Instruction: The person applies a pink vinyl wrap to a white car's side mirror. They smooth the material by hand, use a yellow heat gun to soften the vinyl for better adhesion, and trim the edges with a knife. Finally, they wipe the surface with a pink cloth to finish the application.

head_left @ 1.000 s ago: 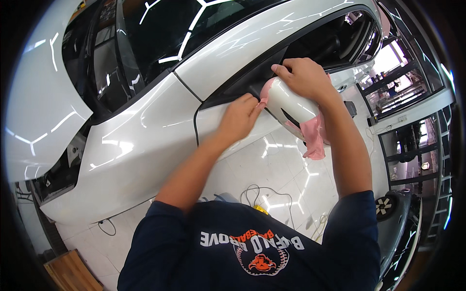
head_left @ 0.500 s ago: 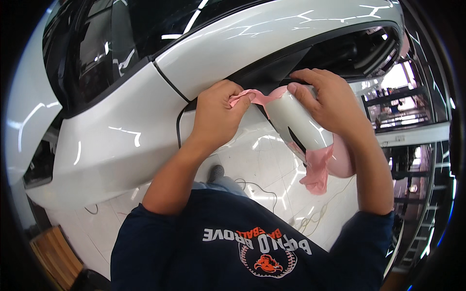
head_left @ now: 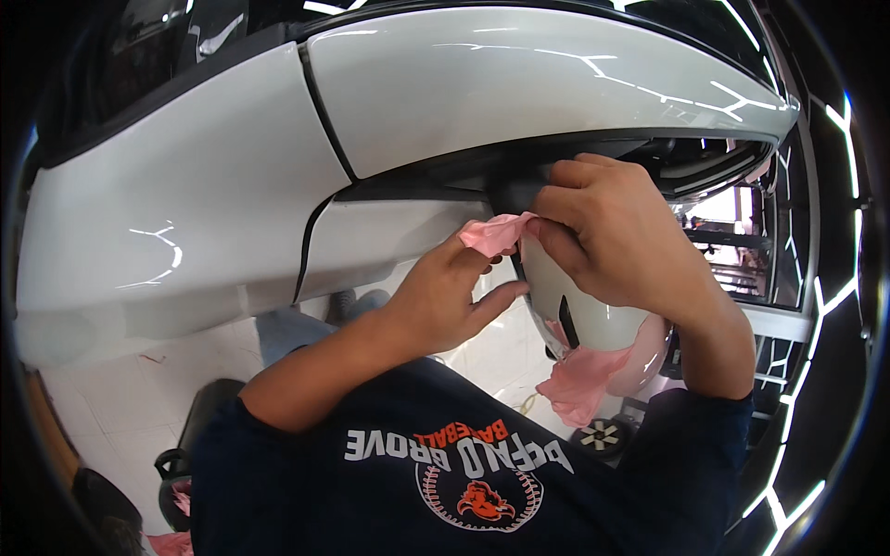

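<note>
While right hand [head_left: 616, 236] clamps over top of side mirror housing [head_left: 589, 310], fingers curled shut on it, left hand [head_left: 443, 295] pinches pink film [head_left: 494, 232] at mirror neck, beside white car door [head_left: 278, 204]. Step judged: peeling film off housing. More film hangs below mirror. Next move calls for slow, even pull, housing kept steady.

Head view: looks down from the person's head, right up against the white car door [head_left: 185, 232].
Facing: toward the side mirror [head_left: 584, 296], which sits just right of centre, below the door's window line.
Nearness: very close; forearms rise from the lower edge.
Rim: fisheye bends the door's edges.
Shared: one view only.
</note>
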`<state>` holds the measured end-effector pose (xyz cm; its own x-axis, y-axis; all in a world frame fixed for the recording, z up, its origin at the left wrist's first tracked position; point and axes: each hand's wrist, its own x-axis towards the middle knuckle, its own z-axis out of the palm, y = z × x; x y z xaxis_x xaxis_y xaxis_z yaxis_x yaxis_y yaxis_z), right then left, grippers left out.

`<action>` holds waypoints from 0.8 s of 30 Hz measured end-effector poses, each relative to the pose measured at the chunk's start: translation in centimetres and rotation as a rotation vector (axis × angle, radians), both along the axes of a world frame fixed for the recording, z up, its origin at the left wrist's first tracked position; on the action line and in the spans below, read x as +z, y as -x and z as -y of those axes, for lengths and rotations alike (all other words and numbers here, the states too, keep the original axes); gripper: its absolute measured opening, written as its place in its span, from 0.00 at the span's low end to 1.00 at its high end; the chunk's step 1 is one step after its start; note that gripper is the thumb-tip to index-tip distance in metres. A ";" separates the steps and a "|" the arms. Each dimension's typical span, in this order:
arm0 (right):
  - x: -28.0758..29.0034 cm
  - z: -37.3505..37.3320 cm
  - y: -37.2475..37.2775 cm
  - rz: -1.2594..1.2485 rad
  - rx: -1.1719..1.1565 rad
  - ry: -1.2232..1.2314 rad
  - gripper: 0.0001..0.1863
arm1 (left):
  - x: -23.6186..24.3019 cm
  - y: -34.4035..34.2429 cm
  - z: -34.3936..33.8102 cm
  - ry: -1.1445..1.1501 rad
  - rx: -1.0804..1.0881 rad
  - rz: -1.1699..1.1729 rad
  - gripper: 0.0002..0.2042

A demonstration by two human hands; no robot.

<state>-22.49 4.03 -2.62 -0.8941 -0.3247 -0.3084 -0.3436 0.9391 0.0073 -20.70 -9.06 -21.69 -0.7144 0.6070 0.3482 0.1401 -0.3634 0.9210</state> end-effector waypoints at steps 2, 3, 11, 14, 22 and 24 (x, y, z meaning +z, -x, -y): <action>-0.5 -0.2 0.5 0.043 0.037 -0.006 0.05 | -0.2 -0.6 -0.9 -0.056 0.239 -0.181 0.15; -0.6 -0.3 0.7 0.050 0.050 0.001 0.05 | -0.3 -0.6 -0.9 -0.049 0.251 -0.198 0.13; -0.9 -0.3 1.8 0.151 0.083 0.044 0.07 | 0.4 -1.3 -0.8 0.084 0.380 -0.244 0.05; -1.3 -0.2 2.1 0.155 0.102 0.036 0.07 | 0.5 -0.8 -0.9 0.069 0.445 -0.255 0.04; -1.9 -0.5 1.8 0.140 0.002 0.084 0.07 | -0.4 1.3 -1.4 0.095 0.577 -0.230 0.08; -1.7 -0.3 2.1 0.159 -0.027 0.103 0.08 | -0.2 1.8 0.2 0.073 0.413 -0.181 0.11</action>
